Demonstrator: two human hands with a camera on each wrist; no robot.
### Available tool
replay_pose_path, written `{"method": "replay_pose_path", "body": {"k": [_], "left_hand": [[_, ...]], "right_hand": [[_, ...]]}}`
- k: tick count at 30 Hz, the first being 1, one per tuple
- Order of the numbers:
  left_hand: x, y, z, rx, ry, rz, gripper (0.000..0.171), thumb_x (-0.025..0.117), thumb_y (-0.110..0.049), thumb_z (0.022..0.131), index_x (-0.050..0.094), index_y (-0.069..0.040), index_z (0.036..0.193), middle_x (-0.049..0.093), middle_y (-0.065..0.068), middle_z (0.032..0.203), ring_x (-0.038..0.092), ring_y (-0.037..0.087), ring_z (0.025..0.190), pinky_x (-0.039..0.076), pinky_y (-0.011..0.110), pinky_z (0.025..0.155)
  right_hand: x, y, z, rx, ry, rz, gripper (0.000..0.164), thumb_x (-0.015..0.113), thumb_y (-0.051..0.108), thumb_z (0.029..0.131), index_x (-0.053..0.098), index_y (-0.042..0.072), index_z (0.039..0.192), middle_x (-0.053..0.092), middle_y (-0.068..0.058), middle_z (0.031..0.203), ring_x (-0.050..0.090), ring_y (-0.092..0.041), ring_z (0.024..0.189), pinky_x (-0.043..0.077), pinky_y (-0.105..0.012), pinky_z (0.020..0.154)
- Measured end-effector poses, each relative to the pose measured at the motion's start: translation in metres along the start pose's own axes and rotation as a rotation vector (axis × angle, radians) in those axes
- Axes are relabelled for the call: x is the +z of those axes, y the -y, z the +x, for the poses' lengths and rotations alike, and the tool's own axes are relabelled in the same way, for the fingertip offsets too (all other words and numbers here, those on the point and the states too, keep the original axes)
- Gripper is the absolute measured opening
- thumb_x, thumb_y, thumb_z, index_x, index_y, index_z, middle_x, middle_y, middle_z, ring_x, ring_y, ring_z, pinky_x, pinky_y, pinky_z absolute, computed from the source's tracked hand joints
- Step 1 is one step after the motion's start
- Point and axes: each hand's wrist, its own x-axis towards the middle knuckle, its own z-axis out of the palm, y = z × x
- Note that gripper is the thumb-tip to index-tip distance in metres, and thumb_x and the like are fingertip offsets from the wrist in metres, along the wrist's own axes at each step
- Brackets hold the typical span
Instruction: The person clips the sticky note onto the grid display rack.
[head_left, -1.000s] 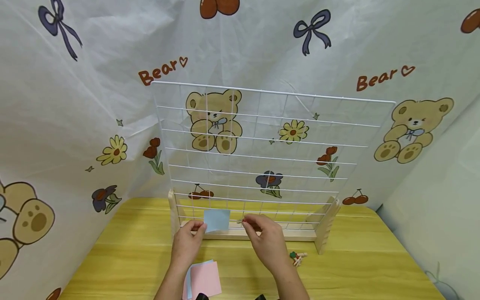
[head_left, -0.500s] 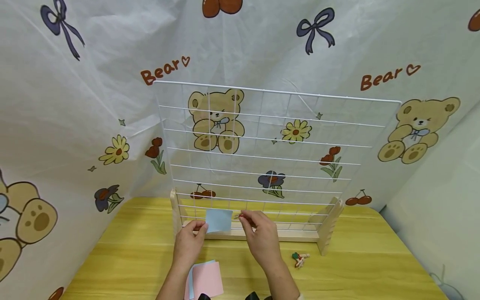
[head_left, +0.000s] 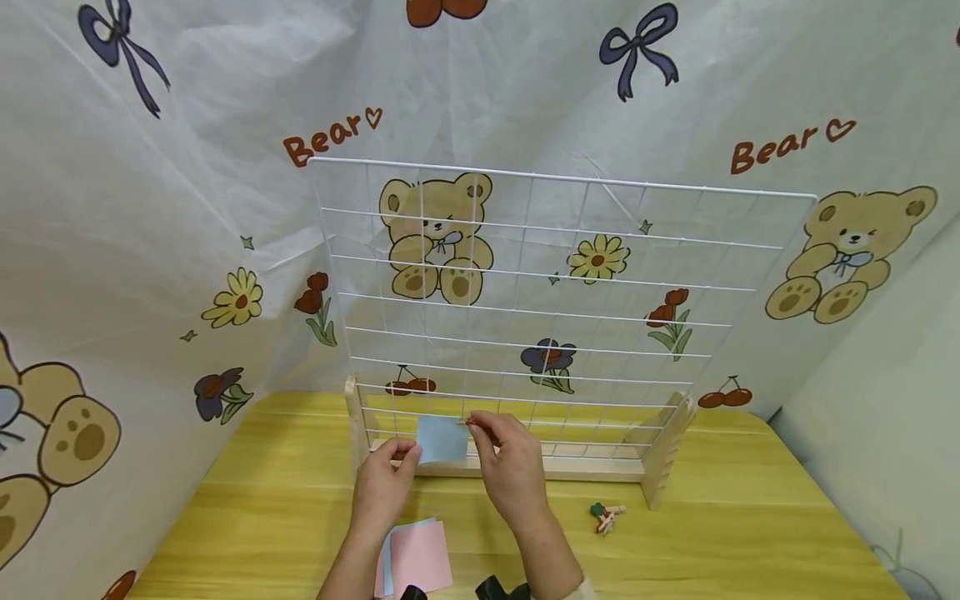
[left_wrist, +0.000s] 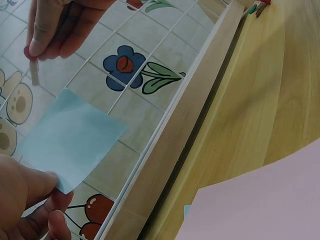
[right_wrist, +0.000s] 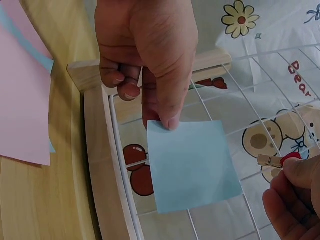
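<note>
My left hand (head_left: 386, 483) pinches a square light-blue paper note (head_left: 442, 439) by its lower left corner, between thumb and fingers. The note stands in front of the lower wires of a white wire grid (head_left: 555, 317). Just right of the note, my right hand (head_left: 513, 462) pinches a small wooden clothespin (right_wrist: 270, 160) with a red decoration at its held end. In the right wrist view the clothespin's tip points at the note, with a gap between them. The left wrist view shows the clothespin (left_wrist: 34, 73) beyond the note's upper corner.
Wooden feet (head_left: 667, 450) hold the grid upright on the yellow wood-grain table (head_left: 720, 533). A stack of pink and blue paper notes (head_left: 422, 557) lies at the front. Several decorated clothespins (head_left: 606, 517) lie at the right. A bear-print cloth (head_left: 480, 92) hangs behind.
My right hand has moved left and slightly up, bringing the clothespin up to the note's right edge in the head view. My left hand keeps its pinch on the note. The head view has shifted slightly.
</note>
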Motion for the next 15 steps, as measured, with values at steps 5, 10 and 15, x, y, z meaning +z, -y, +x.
{"method": "replay_pose_path", "body": {"k": [5, 10, 15], "left_hand": [[0.0009, -0.0009, -0.0003, 0.000, 0.003, -0.006, 0.015, 0.068, -0.019, 0.098, 0.075, -0.008, 0.105, 0.076, 0.006, 0.097, 0.064, 0.014, 0.078, 0.049, 0.030, 0.066], [0.0011, -0.0009, 0.0001, 0.007, 0.002, -0.010, 0.014, 0.068, -0.019, 0.097, 0.076, -0.008, 0.104, 0.076, 0.007, 0.096, 0.064, 0.014, 0.078, 0.049, 0.029, 0.065], [0.0004, -0.0005, -0.0002, 0.006, 0.009, -0.011, 0.015, 0.068, -0.019, 0.098, 0.075, -0.008, 0.104, 0.076, 0.006, 0.095, 0.065, 0.014, 0.079, 0.049, 0.029, 0.064]], "right_hand": [[0.0048, 0.0007, -0.0005, -0.001, -0.014, 0.012, 0.015, 0.078, 0.004, 0.087, 0.078, 0.006, 0.102, 0.073, -0.004, 0.093, 0.071, -0.014, 0.081, 0.060, -0.024, 0.072], [0.0077, -0.0009, -0.0013, 0.002, -0.033, -0.023, 0.015, 0.079, 0.006, 0.087, 0.078, 0.007, 0.102, 0.071, -0.003, 0.094, 0.071, -0.014, 0.080, 0.060, -0.024, 0.071], [0.0110, -0.0031, -0.0011, 0.002, -0.044, -0.027, 0.015, 0.079, 0.007, 0.087, 0.079, 0.007, 0.101, 0.071, -0.004, 0.094, 0.071, -0.015, 0.081, 0.060, -0.024, 0.071]]}}
